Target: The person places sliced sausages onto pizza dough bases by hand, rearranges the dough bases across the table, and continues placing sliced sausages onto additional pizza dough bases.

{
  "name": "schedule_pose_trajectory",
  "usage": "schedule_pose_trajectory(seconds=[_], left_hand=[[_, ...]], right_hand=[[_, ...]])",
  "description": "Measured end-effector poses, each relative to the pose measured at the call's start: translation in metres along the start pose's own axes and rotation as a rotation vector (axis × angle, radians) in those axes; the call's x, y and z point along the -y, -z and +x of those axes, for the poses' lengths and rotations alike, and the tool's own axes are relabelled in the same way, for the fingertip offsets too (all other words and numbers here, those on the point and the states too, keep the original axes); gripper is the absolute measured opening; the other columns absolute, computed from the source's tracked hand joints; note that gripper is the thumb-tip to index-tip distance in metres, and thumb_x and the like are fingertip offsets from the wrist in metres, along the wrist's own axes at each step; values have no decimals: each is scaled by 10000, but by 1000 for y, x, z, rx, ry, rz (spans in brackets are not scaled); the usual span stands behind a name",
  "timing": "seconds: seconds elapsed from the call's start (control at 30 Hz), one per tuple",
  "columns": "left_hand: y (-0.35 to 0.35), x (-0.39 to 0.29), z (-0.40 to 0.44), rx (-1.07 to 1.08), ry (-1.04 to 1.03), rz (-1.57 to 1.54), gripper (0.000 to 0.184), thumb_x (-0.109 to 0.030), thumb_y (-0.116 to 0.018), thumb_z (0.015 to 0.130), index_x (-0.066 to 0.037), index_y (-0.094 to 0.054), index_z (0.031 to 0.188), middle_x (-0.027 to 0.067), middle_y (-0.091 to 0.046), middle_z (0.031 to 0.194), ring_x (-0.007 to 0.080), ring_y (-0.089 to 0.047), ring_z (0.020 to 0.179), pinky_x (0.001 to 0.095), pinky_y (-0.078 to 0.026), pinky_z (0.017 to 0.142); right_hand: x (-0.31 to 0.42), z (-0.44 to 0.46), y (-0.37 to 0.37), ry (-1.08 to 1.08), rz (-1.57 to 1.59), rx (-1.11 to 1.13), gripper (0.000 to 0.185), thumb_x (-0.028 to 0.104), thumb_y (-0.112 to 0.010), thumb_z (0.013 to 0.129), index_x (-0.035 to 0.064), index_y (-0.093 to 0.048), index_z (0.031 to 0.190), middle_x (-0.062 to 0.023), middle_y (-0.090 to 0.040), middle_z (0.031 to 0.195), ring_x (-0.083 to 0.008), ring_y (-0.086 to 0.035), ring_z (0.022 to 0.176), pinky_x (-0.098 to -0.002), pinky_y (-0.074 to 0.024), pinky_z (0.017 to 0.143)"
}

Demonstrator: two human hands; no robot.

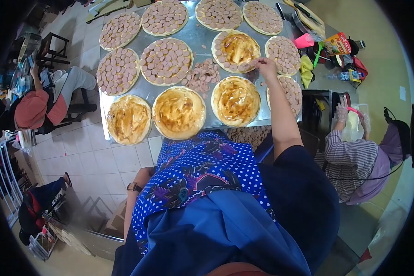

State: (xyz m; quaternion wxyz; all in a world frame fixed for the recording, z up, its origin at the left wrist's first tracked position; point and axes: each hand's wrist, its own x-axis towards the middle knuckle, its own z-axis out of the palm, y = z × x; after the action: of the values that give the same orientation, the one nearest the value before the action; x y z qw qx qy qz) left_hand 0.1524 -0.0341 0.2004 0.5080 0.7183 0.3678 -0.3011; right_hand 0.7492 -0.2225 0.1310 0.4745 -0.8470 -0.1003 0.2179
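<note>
My right hand [265,68] reaches over the table, its fingers pinched at the lower right rim of a half-topped pizza [237,48]. The piece in the fingers is mostly hidden but looks like a sausage slice. Slices line that pizza's left and lower edge; brown sauce shows in its middle. Beside it lies a loose pile of sausage slices [201,76]. Nearest me are sauced pizza bases [179,112] without slices. My left hand [146,173] hangs low beside my blue dotted apron [202,170], below a watch [134,186]; its fingers are hidden.
Several slice-covered pizzas [166,62] fill the rest of the metal table [202,42]. A pink cup [303,41], packets and a green utensil [317,54] lie at right. A gloved co-worker [354,161] works at right; another person [37,108] sits at left.
</note>
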Motion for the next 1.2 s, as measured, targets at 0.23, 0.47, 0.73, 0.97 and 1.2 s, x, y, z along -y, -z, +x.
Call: schedule_pose_trajectory(seconds=[0.23,0.47,0.73,0.97,1.2], left_hand=[[-5,13,3,16,-77,74,219,-160,-629,773,6,-660,913,196,-665,830,285,-647,751,343,-485,683],[-2,7,-2,32,14,-11,271,-206,-632,805,28,-659,940,204,-668,836,268,-647,742,339,-488,684],[2,-7,-5,53,23,1,273,-189,-645,805,25,-661,973,185,-679,856,238,-652,755,329,-491,692],[-2,2,-1,39,33,6,279,-214,-642,804,14,-661,962,193,-672,845,253,-644,737,343,-482,682],[-3,-7,-14,6,28,-58,294,-228,-611,832,33,-652,961,220,-663,854,270,-641,766,351,-474,698]], right_hand=[[-15,18,0,199,-203,-216,160,101,-733,719,24,-673,846,-36,-650,739,-109,-579,643,-258,-471,594],[-21,36,5,172,-224,-132,191,178,-752,692,45,-681,809,-64,-649,741,-155,-596,624,-297,-482,611],[30,-6,-4,402,-471,-57,167,188,-690,704,111,-706,852,-66,-612,891,-235,-612,824,-352,-496,716],[31,-20,-16,478,-615,132,141,205,-655,760,139,-698,876,-37,-572,986,-211,-566,966,-349,-479,759],[33,-42,20,479,-618,-62,113,193,-654,768,112,-686,841,-57,-582,863,-245,-596,840,-364,-478,709]])
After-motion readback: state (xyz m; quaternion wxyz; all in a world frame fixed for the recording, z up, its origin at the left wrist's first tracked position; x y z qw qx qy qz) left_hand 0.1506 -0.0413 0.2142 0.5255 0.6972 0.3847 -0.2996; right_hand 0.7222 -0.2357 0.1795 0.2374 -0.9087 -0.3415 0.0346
